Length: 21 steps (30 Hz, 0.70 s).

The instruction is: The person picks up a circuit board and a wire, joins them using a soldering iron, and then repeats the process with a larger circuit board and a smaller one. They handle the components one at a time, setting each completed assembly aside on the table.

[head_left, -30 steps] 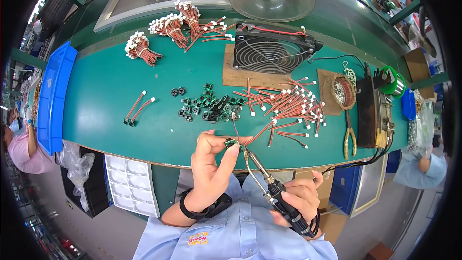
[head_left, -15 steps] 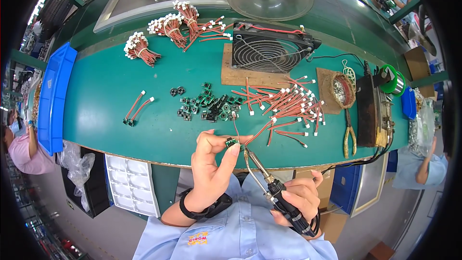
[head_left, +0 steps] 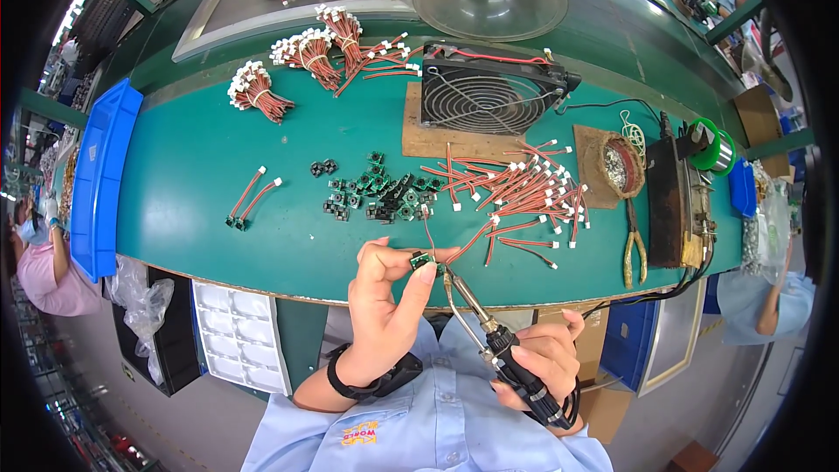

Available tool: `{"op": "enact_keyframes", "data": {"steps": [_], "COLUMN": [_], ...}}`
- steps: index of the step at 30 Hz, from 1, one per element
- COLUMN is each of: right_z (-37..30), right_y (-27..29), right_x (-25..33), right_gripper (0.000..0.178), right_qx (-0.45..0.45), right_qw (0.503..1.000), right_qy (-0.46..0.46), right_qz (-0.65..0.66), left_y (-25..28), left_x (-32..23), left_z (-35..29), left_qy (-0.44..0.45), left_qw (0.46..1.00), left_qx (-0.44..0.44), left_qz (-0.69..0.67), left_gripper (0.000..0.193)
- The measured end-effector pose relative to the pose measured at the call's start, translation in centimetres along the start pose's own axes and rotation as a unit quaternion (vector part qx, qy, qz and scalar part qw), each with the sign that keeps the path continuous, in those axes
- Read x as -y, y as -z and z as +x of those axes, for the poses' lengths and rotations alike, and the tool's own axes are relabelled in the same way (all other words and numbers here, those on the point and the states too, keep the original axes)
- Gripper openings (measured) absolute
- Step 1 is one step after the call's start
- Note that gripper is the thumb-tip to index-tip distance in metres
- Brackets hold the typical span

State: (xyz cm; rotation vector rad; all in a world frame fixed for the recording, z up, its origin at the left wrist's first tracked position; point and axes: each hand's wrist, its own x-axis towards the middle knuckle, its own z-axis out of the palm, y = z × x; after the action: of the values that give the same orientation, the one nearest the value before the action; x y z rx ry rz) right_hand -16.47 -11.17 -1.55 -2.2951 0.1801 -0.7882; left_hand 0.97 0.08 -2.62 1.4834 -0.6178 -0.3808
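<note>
Between the thumb and fingers of my left hand is a small green circuit board with a black part on it. A thin red-and-black wire with a white connector rises from beside the board; its joined end is hidden by my fingers. My right hand grips the black handle of a soldering iron with a thin metal solder-feed tube. The iron's tip meets the board's right side, near my left fingertips. Just beyond lie a pile of similar boards and many loose connector wires.
Two wired boards lie at left, near a blue bin. Bundled wires and a black fan stand farther back. At right are pliers, a round tip-cleaning pot, a dark soldering station and a solder spool.
Both my hands, the board and the iron keep nearly the same place. Another person's hand has come into view over the framed tray at the far edge.
</note>
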Motion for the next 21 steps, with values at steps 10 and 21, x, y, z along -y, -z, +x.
{"op": "enact_keyframes", "data": {"steps": [10,21], "right_z": [-0.5,-0.2], "right_y": [0.1,0.6], "right_x": [0.1,0.4], "right_gripper": [0.041,0.040], "right_qx": [0.007,-0.005], "right_qw": [1.000,1.000], "right_qy": [-0.007,-0.021], "right_qz": [-0.003,0.010], "left_y": [0.2,-0.5], "left_x": [-0.4,-0.9], "left_z": [-0.1,-0.3], "left_qy": [0.009,0.022], "left_qw": [1.000,0.999], "left_qx": [0.019,-0.010], "left_qz": [0.009,-0.039], "left_gripper": [0.012,0.015]}}
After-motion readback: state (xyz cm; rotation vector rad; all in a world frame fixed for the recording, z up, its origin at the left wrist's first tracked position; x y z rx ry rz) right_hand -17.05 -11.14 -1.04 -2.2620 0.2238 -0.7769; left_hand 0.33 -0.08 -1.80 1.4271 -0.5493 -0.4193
